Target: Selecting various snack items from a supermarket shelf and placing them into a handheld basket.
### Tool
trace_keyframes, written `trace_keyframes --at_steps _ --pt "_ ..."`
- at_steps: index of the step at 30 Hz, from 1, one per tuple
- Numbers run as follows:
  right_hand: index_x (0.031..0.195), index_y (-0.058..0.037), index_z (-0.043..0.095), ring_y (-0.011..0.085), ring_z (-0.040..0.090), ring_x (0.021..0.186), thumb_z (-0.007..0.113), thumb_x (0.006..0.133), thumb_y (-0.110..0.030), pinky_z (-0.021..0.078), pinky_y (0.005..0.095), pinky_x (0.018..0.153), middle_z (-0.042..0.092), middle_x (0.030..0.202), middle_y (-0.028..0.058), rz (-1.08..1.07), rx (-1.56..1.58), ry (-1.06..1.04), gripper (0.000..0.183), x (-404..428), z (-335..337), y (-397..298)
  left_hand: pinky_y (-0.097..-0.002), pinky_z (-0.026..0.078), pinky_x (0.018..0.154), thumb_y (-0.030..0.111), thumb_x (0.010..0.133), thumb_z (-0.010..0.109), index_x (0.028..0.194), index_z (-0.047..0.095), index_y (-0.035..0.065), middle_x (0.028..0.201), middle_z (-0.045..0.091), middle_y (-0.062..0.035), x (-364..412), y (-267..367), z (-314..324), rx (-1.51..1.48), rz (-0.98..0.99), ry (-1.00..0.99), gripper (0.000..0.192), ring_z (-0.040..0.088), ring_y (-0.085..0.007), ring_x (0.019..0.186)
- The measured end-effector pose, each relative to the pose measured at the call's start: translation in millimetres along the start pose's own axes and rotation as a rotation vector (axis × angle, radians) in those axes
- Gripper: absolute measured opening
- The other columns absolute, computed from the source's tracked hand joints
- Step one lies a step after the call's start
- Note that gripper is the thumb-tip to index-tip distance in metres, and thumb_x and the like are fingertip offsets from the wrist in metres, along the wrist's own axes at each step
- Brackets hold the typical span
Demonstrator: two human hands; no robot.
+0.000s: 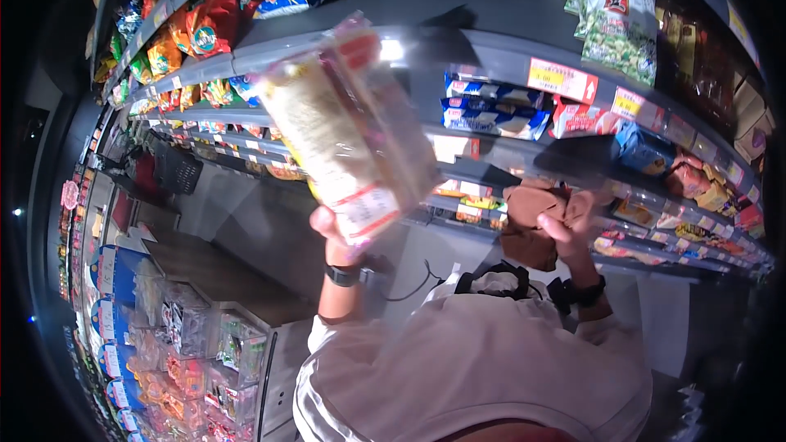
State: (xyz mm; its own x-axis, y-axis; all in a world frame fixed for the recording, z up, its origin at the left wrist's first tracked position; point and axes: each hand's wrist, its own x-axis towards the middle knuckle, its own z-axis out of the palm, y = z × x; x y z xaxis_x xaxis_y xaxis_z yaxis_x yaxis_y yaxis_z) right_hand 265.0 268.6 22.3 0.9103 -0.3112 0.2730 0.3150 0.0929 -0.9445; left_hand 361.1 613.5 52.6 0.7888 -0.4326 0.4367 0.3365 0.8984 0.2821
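Observation:
My left hand (328, 227) is closed around the lower end of a clear plastic food package (331, 129) with pale contents. The package has a red band and a white label bearing print, and it is tilted in front of the shelves. A folded brown cloth (531, 209) is gripped in my right hand (568, 230), with the thumb across its front. That hand is somewhat blurred, and its fingers are partly hidden by the cloth. Both wrists wear dark bands.
Ahead, a grey shelf (503, 46) carries a green-and-white snack bag (620, 24). Blue biscuit packs (491, 113) lie one level below. Red and orange snack bags (212, 21) fill the left shelves. Clear bins (184, 368) of packaged snacks stand at lower left, near a dark basket (178, 166).

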Motion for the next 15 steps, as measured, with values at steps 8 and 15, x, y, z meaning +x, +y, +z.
trace_keyframes --at_steps 8,15 --pt "0.131 0.0033 0.043 0.0214 0.051 0.117 0.065 0.077 -0.008 0.0397 0.0356 0.101 0.051 0.129 0.0124 -0.278 -0.198 -0.218 0.059 -21 -6 -42 -0.0386 0.052 0.089 0.030 0.067 0.070 0.134 0.040 -0.0031 0.121 0.058 -0.0164 -38 -60 -26 0.234 -0.368 0.164 0.080 0.061 -0.0284 0.107" --pt "0.130 -0.0008 0.044 0.0222 0.050 0.119 0.061 0.082 -0.021 0.0379 0.0374 0.102 0.052 0.129 0.0103 0.244 0.243 -0.244 0.055 -63 4 -32 -0.0423 0.041 0.104 0.053 0.076 0.066 0.142 0.027 -0.0034 0.139 0.044 -0.0200 -54 -138 19 0.187 -0.577 0.203 0.095 0.049 -0.0314 0.123"
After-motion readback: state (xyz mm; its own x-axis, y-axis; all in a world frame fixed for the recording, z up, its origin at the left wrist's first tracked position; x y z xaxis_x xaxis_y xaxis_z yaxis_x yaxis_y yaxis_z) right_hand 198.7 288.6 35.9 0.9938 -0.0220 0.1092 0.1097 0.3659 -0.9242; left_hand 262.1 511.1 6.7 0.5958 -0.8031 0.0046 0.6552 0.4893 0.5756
